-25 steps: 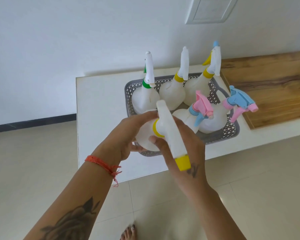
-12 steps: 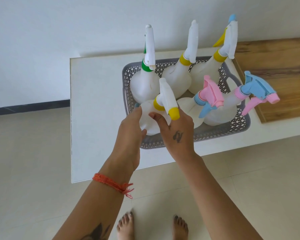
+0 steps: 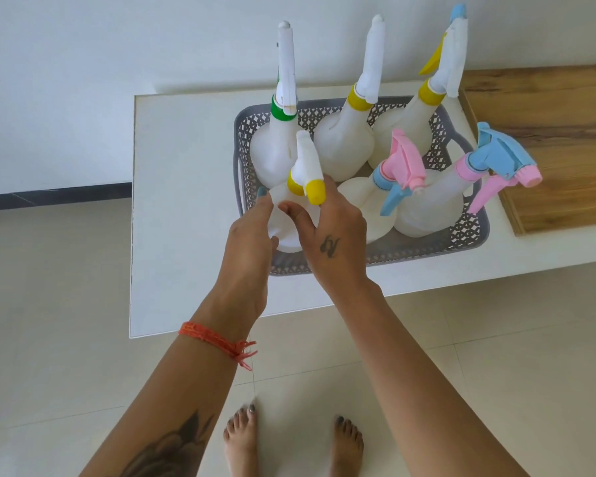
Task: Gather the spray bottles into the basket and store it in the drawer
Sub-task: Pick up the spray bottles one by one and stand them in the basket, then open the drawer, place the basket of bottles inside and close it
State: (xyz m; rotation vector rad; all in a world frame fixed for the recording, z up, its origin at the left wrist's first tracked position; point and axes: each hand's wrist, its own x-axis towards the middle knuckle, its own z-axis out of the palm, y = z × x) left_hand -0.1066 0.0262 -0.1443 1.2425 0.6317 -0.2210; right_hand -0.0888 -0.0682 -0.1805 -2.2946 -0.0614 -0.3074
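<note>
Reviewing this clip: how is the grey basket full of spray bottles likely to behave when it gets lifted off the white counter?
The basket probably stays light: the six spray bottles look translucent white with no liquid line visible. Its perforated plastic walls may flex somewhat. The tall bottles already lean at different angles, so they would likely wobble or tip against each other if it tilts. A level lift by the side handle seems safest.

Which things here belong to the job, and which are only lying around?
Part of the job:
- grey basket
- yellow-nozzle bottle held by left hand and right hand
- five other spray bottles, e.g. green-collared bottle

Just there:
- wooden board
- white table, only supporting the basket
</note>
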